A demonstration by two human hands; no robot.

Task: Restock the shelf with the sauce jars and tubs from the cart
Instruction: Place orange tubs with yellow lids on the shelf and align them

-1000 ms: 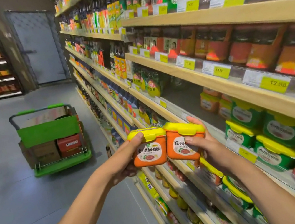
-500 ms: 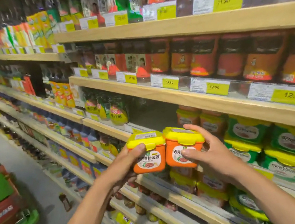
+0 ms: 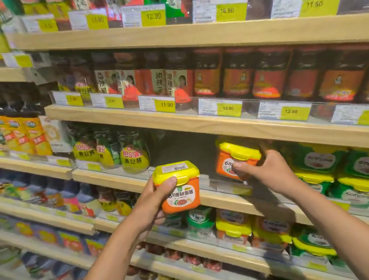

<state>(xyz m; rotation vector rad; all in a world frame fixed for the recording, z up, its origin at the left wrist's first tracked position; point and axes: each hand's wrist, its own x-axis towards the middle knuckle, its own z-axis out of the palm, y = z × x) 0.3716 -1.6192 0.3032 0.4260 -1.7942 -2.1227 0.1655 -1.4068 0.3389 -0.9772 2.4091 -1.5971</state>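
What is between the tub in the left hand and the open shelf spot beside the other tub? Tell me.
Nothing visible. The left hand holds its orange tub just before the shelf edge; the spot behind it, between the green jars and the second tub in the right hand, is bare.

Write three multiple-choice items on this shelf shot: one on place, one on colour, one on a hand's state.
1. Where is the right tub, held by the right hand?
A. On the top shelf
B. In the shelf gap left of the green tubs
C. On the floor

2. What colour is the lid of the left tub?
A. Red
B. Black
C. Yellow

3. What is the left hand doing?
A. Gripping a tub
B. Hanging empty
C. Pressing a price tag

Key: B, it is inside the bay beside the green tubs; C, the lid is bright yellow; A, the thumb and fingers wrap the tub.
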